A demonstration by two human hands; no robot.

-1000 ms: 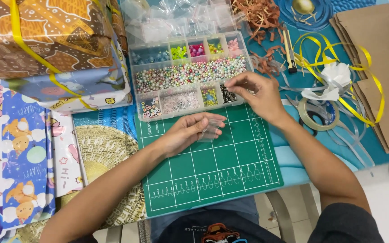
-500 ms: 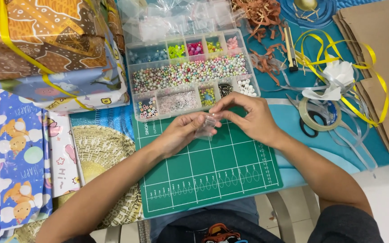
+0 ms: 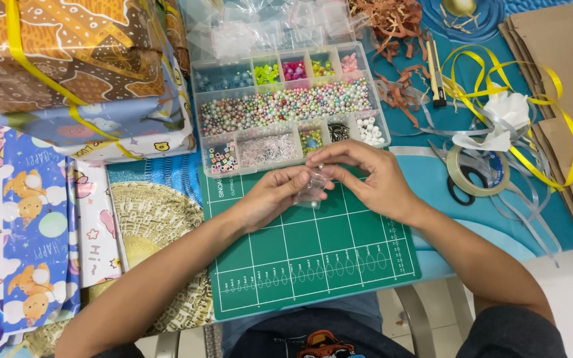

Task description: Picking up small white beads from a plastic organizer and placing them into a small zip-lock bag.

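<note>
Head view, looking down on a crowded craft table: both hands meet over the far edge of the green cutting mat (image 3: 313, 245), just in front of the clear bead organizer (image 3: 286, 106). The left hand (image 3: 276, 195) lies palm up with its fingers curled loosely, and it pinches a small clear plastic bag (image 3: 312, 189) between thumb and fingertips. The right hand (image 3: 373, 179) comes in from the right side of the mat, fingers bent and closed onto the top of the same bag, thumb and forefinger pressed together at its mouth; whether something tiny sits between those fingertips is too small to tell. The bag hangs just above the mat near its far edge, a little right of the mat's middle.

The organizer sits touching the mat's far edge, its long middle compartment full of pastel pearl beads, with smaller compartments of green, pink, white and lettered beads around it. A heap of empty clear bags (image 3: 260, 26) lies beyond it at the far edge of the table. At the far left corner stand wrapped gift boxes (image 3: 81, 73) tied with yellow ribbon, and sheets of patterned wrapping paper (image 3: 28, 225) spread along the left edge. To the right of the mat lie a roll of clear tape (image 3: 475, 171), loops of yellow ribbon (image 3: 499, 73), a white bow (image 3: 499, 119) and, at the far right corner, brown paper bags (image 3: 565, 99)
</note>
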